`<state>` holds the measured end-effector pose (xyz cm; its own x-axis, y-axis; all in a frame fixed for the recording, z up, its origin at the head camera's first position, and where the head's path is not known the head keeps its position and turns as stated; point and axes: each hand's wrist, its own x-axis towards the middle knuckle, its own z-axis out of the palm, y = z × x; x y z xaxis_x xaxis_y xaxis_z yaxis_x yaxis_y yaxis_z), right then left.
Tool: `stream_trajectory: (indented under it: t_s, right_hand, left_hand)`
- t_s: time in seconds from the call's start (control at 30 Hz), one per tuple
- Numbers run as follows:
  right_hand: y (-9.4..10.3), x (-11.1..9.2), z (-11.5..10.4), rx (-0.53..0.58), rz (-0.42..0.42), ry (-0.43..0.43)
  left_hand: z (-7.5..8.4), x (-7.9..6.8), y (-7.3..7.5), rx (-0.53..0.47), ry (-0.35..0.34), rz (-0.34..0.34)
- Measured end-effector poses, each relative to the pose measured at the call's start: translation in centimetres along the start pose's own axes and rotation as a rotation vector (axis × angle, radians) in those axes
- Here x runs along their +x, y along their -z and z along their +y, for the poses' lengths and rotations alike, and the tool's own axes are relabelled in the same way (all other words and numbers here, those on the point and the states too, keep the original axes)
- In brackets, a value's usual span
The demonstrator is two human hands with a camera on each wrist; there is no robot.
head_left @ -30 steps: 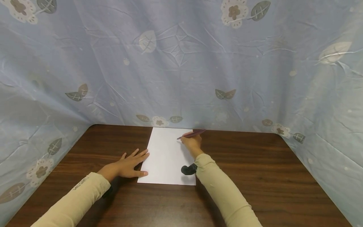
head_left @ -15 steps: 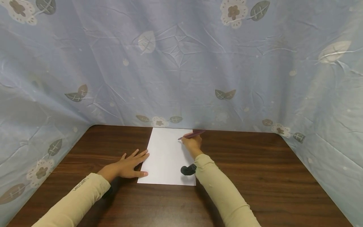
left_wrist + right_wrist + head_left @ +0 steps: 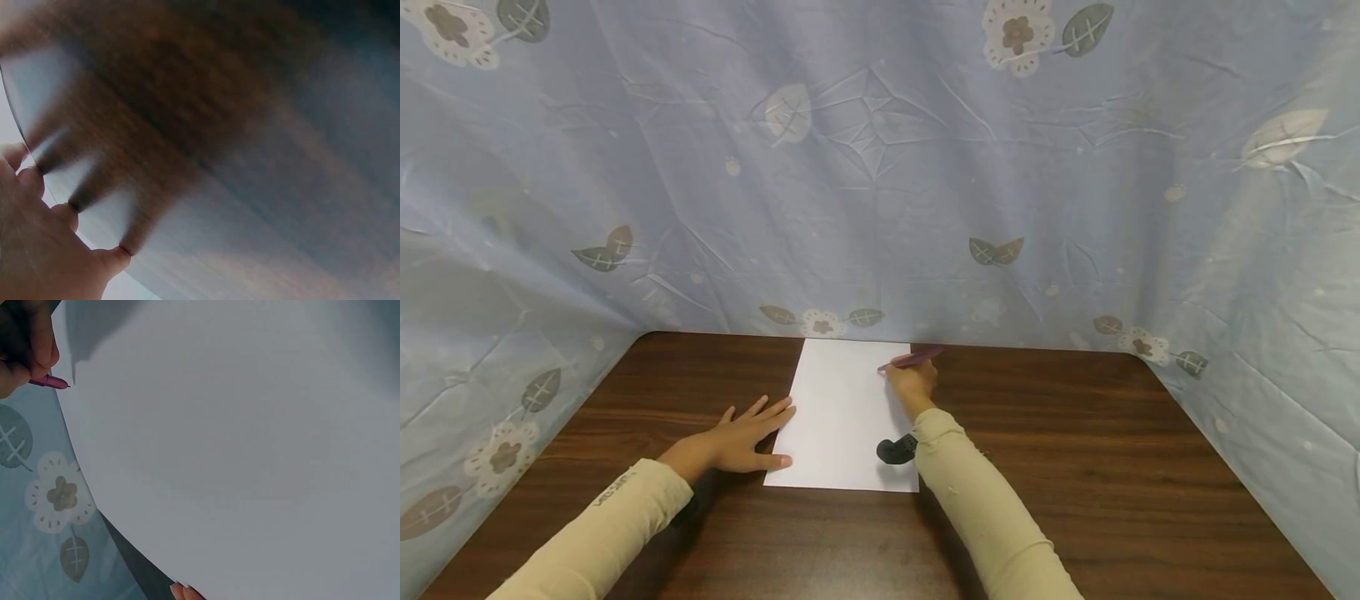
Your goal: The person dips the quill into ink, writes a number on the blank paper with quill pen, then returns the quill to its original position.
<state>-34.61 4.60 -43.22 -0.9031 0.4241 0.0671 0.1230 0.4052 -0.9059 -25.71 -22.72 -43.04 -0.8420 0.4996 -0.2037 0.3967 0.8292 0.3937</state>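
Observation:
A white sheet of paper (image 3: 838, 417) lies on the dark wooden table, its far edge close to the curtain. My left hand (image 3: 733, 440) is spread flat at the sheet's left edge, with the thumb and some fingertips resting on the paper. Near the sheet's upper right, my right hand (image 3: 913, 387) pinches a purplish-pink pen (image 3: 917, 357), its tip pointing left. In the right wrist view the tip of the pen (image 3: 56, 382) is at or just above the paper (image 3: 219, 456); no clear mark shows there. The left wrist view shows the fingers of my left hand (image 3: 50, 244) pressed on the tabletop.
A pale blue curtain (image 3: 872, 183) with leaf and flower prints hangs behind and at both sides of the table (image 3: 1075, 450). A black wrist-worn device (image 3: 897, 451) sticks out from the right cuff over the paper.
My right hand and the pen have shifted slightly to the right, the tip moving with them over the sheet. The left hand and the paper stay in place.

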Motion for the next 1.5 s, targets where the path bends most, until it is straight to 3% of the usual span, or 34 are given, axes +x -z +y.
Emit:
stream_trajectory:
  t_s: [0.7,1.07,1.5]
  right_hand:
    - [-0.1,-0.5,0.3,-0.044,0.0,0.005]
    - [-0.2,-0.6,0.2,-0.113,0.0,0.06]
    - [-0.9,-1.5,-0.1,-0.062,-0.051,0.063]
  left_hand:
    - [-0.3,0.0,-0.3,0.005,-0.008,0.0]
    - [-0.3,0.1,-0.2,-0.001,-0.016,0.006]
    - [-0.3,0.1,-0.2,-0.005,-0.002,0.002]
